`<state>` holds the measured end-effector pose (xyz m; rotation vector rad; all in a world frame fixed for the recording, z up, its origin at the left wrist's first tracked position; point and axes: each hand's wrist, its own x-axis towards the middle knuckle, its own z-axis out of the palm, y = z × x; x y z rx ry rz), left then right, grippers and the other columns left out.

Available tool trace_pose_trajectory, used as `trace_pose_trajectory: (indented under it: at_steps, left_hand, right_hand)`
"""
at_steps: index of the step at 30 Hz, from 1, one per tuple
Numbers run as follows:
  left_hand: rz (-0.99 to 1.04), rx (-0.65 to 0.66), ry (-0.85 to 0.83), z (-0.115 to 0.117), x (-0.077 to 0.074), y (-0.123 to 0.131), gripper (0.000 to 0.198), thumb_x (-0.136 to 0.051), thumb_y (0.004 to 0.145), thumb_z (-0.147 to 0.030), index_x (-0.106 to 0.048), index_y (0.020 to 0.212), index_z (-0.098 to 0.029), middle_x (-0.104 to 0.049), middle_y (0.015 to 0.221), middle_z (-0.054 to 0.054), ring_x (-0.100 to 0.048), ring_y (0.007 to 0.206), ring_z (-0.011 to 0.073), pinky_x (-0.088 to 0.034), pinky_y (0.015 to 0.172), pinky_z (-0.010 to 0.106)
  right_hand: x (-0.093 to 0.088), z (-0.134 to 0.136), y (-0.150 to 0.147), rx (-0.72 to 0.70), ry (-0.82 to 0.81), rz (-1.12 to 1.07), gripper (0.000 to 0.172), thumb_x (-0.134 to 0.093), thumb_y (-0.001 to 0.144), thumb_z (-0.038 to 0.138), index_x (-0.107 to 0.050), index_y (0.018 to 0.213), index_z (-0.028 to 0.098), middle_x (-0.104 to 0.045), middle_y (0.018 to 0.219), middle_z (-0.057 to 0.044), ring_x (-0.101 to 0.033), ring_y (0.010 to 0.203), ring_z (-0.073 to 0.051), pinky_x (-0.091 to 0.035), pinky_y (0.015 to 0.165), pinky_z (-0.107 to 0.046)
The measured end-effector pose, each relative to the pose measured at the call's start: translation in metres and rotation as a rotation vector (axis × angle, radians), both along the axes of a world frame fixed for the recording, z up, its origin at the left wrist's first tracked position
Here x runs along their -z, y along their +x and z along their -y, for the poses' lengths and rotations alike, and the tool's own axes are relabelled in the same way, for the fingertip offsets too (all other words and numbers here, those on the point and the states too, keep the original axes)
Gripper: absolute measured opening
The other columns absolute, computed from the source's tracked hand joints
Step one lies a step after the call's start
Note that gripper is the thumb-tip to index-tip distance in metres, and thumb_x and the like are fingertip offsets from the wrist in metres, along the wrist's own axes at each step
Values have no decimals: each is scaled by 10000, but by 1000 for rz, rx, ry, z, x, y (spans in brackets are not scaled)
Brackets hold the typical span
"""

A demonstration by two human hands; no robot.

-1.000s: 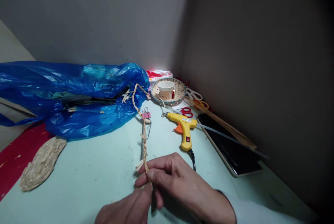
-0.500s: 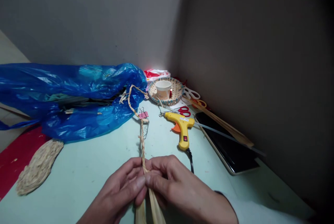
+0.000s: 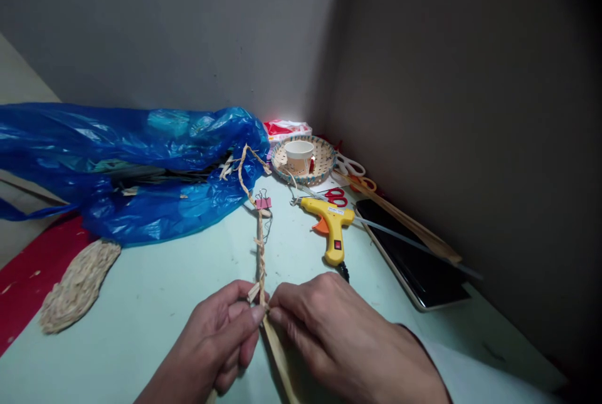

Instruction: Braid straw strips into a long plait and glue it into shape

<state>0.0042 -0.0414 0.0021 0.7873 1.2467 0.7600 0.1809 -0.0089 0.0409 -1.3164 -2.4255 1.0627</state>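
The right hand [image 3: 336,332] is rolled over more than half a second ago, knuckles up. The left hand [image 3: 219,338] is farther away than a second ago, up beside the braid [image 3: 261,263]. Just one wide strip [image 3: 281,357] now hangs between them, instead of two.

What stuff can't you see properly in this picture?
All in the head view:
- The near end of the braid: partly hidden by fingers of the left hand and right hand.
- The loose strip: cut off by the bottom edge.
- The cup: its near wall hides the bottom inside.
- The label on the glue gun: writing too small.
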Motion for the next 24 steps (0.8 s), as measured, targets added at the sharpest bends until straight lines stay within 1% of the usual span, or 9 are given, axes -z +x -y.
trace_pose_trajectory:
  at_steps: [6, 9, 12, 14, 17, 19, 20, 22, 24]
  left_hand:
    - [-3, -71, 21, 4, 8, -1, 348, -667, 817, -459, -507, 679, -183, -514, 469, -65, -259, 335, 9, -111, 382, 193]
    - [38, -88, 14, 4, 9, -1, 416, -739, 719, -525, -506, 664, -186, -426, 436, -106, -181, 343, 3, -94, 365, 183]
    - [45, -124, -20, 5, 8, -1, 464, -774, 646, -576, -538, 702, -181, -344, 454, -139, -108, 380, 1, -62, 367, 168]
    - [34, -160, 4, 6, 7, 0, 443, -792, 639, -550, -573, 727, -175, -403, 502, -114, -191, 397, 5, -121, 381, 149]
    - [45, -201, 71, 8, 5, 1, 350, -830, 636, -443, -622, 724, -177, -568, 616, -45, -447, 520, 59, -334, 492, 156]
    - [79, -204, 56, 10, 4, 1, 315, -835, 638, -415, -644, 735, -183, -617, 661, -26, -512, 580, 92, -372, 536, 180]
    - [84, -196, 23, 11, 3, 0, 316, -831, 643, -425, -654, 751, -186, -618, 657, -26, -506, 559, 90, -351, 510, 181]
    - [96, -195, -37, 12, 2, 0, 356, -841, 624, -455, -662, 779, -188, -632, 673, -19, -487, 518, 83, -317, 472, 182]
    - [124, -219, -65, 14, 4, -1, 386, -859, 593, -459, -658, 790, -194, -647, 689, -8, -496, 499, 92, -373, 487, 212]
  right_hand:
    - [8, 14, -8, -117, 272, 46, 194, -502, 929, 312, -602, 784, 229, -635, 635, -6, -503, 512, -133, -218, 422, -248]
    - [20, 18, -13, -233, 482, 108, 92, -590, 872, 283, -590, 805, 219, -642, 597, 35, -446, 449, -121, -135, 403, -290]
    - [30, 16, -15, -433, 587, 95, 27, -584, 855, 185, -575, 833, 173, -648, 630, 22, -452, 451, -116, -183, 409, -304]
    - [35, 14, -15, -506, 625, 60, 107, -495, 894, 126, -573, 827, 155, -646, 645, 0, -482, 474, -119, -243, 430, -301]
    - [36, 10, -15, -502, 659, -75, 290, -404, 969, 206, -569, 733, 170, -631, 620, -10, -517, 517, -130, -290, 468, -297]
    - [31, 6, -13, -393, 551, -206, 328, -435, 977, 344, -583, 737, 179, -656, 676, -21, -563, 603, -145, -348, 524, -283]
    - [27, 4, -12, -269, 434, -235, 290, -467, 965, 382, -601, 803, 182, -675, 748, -31, -589, 681, -159, -391, 587, -276]
    - [20, -1, -8, -2, 147, -251, 214, -534, 936, 391, -599, 947, 188, -684, 890, -52, -610, 817, -179, -435, 700, -275]
    - [16, -5, -7, 37, -182, -324, 199, -556, 923, 368, -571, 1000, 185, -676, 909, -51, -617, 845, -177, -452, 733, -266]
